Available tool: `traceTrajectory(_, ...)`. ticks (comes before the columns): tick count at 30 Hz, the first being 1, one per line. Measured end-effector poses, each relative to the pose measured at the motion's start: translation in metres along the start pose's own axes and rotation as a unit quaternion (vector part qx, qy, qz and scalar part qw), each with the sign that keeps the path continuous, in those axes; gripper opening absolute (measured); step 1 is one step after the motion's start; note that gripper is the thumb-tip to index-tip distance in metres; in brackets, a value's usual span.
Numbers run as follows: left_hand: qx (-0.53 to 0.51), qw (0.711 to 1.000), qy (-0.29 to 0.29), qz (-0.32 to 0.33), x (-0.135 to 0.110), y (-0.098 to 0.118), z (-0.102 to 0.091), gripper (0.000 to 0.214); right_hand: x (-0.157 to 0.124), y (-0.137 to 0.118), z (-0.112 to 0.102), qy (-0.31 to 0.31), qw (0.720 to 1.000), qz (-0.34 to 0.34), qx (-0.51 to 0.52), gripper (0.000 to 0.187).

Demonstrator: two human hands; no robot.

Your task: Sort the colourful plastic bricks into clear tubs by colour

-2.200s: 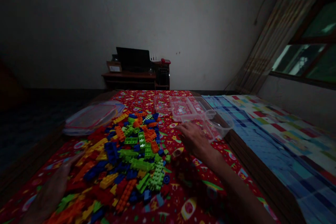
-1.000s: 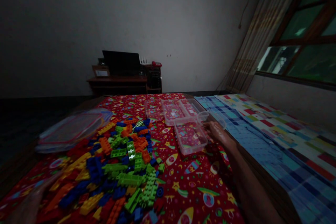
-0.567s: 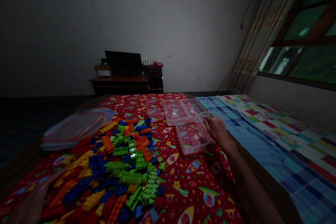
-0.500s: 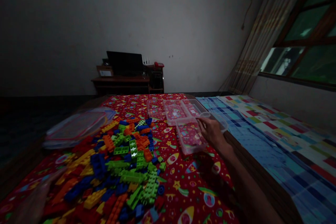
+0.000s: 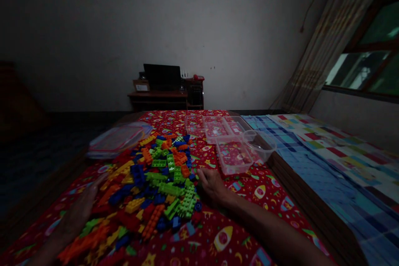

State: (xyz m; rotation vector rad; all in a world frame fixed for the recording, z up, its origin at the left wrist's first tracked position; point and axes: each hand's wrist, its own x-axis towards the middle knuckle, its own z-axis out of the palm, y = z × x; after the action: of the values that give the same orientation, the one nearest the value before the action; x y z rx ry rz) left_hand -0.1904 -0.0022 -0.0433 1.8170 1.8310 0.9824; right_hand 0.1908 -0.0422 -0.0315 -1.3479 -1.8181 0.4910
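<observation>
A broad heap of toy building bricks (image 5: 156, 191) in green, blue, orange, yellow and red covers the left and middle of the red patterned cloth (image 5: 232, 216). Along the heap's left side lies my left hand (image 5: 82, 203), fingers stretched out, with the palm side toward the bricks. My right hand (image 5: 212, 183) rests at the heap's right edge, beside the green bricks. Its fingers are curled in, and whatever may be inside them is hidden. Just beyond it stands a clear plastic box (image 5: 235, 170).
More clear boxes (image 5: 215, 139) stand behind the nearest one, with a round clear tub (image 5: 264, 149) on their right. Clear lids (image 5: 115, 143) are stacked left of the heap. A blue checked bed cover (image 5: 299, 166) lies to the right; a desk with a monitor (image 5: 162, 77) is at the back.
My right hand has come away from the boxes, back and left to the heap's edge. My left hand stays by the heap's left side. The view has turned slightly left.
</observation>
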Motion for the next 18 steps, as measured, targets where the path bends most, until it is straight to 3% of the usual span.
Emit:
traceTrajectory(4,0.028,1.0,-0.005,0.014,-0.005,0.012,-0.003,0.068,0.007,0.011,0.003,0.012,0.998,0.02,0.05,0.043)
traceTrajectory(10,0.018,0.999,-0.011,0.038,-0.01,0.021,-0.004,0.061,0.006,0.009,0.003,-0.001,0.996,0.024,0.081,0.044)
traceTrajectory(18,-0.089,0.996,-0.001,0.006,-0.02,0.041,-0.006,0.063,0.007,0.007,-0.001,0.037,0.993,0.032,0.109,0.045)
